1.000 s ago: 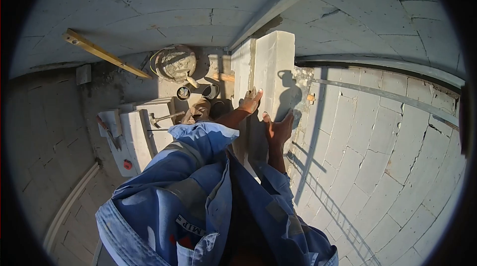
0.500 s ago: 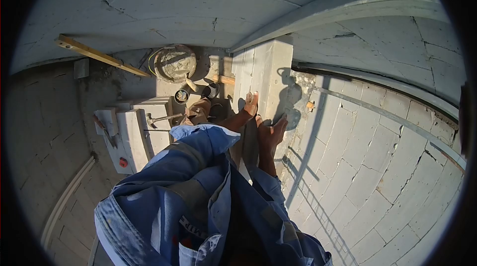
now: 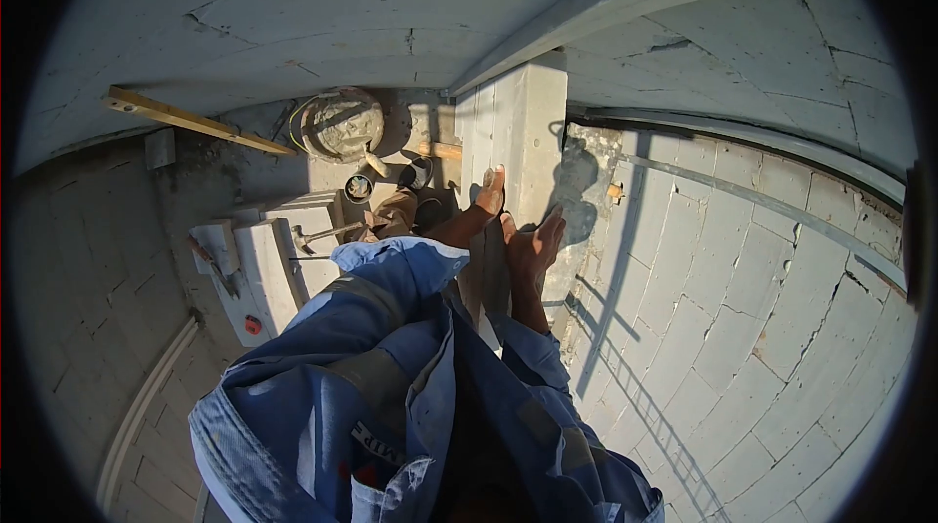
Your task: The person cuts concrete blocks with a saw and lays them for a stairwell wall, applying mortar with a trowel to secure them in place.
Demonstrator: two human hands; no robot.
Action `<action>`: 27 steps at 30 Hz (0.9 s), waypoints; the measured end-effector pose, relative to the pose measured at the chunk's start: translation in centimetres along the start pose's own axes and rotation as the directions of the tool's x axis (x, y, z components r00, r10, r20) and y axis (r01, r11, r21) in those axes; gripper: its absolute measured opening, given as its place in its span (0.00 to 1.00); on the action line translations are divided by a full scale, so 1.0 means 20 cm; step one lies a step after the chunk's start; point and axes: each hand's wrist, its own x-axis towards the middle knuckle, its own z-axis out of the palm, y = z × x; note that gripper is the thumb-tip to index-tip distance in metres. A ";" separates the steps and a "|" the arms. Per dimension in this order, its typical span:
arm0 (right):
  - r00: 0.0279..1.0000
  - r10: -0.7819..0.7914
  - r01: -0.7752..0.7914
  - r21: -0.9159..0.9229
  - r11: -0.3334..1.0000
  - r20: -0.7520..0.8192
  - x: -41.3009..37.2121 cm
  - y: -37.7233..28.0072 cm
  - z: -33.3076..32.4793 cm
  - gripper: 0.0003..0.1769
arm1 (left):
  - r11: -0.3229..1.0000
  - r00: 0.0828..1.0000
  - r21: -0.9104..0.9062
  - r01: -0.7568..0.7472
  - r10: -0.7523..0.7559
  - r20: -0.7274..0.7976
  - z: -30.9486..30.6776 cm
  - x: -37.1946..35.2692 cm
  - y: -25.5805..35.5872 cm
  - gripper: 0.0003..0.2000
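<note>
Leftward, a shaded wall (image 3: 88,259) of pale masonry blocks is seen, and a yellow straightedge (image 3: 186,120) is leaned along the back wall (image 3: 322,15). Beside it, stacked blocks (image 3: 278,264) are lit by the sun, a hammer (image 3: 318,233) is laid across them, and a mortar bucket (image 3: 342,123) is set beyond. At the middle, a large pale block (image 3: 532,123) is stood on the wall course, its far end close to the back wall. The left hand (image 3: 487,199) is laid flat on its near face, fingers extended, nothing clasped. The right hand (image 3: 532,245) is spread open just beside it, palm pressed at the block's lower end. To the right, a sunlit wall (image 3: 762,269) is crossed by long shadows.
</note>
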 end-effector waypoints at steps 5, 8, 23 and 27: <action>0.999 -0.036 0.038 0.088 0.995 -0.020 0.01 0.00 0.01 0.50 | 0.847 0.915 0.401 -0.349 0.400 -0.048 0.02 -0.03 -0.10 0.33; 0.999 -0.022 0.026 0.117 0.993 -0.033 0.02 -0.01 0.01 0.50 | 0.877 0.943 0.371 -0.306 0.332 -0.006 0.07 0.01 0.01 0.34; 0.995 0.072 -0.081 0.124 0.989 0.072 0.05 -0.06 -0.03 0.53 | 0.952 0.990 0.304 0.027 -0.069 0.126 0.09 -0.33 0.54 0.38; 0.991 -0.072 0.061 0.100 0.993 0.112 0.07 -0.02 -0.11 0.58 | 0.936 0.972 0.320 0.148 -0.197 0.127 -0.07 -0.61 0.73 0.40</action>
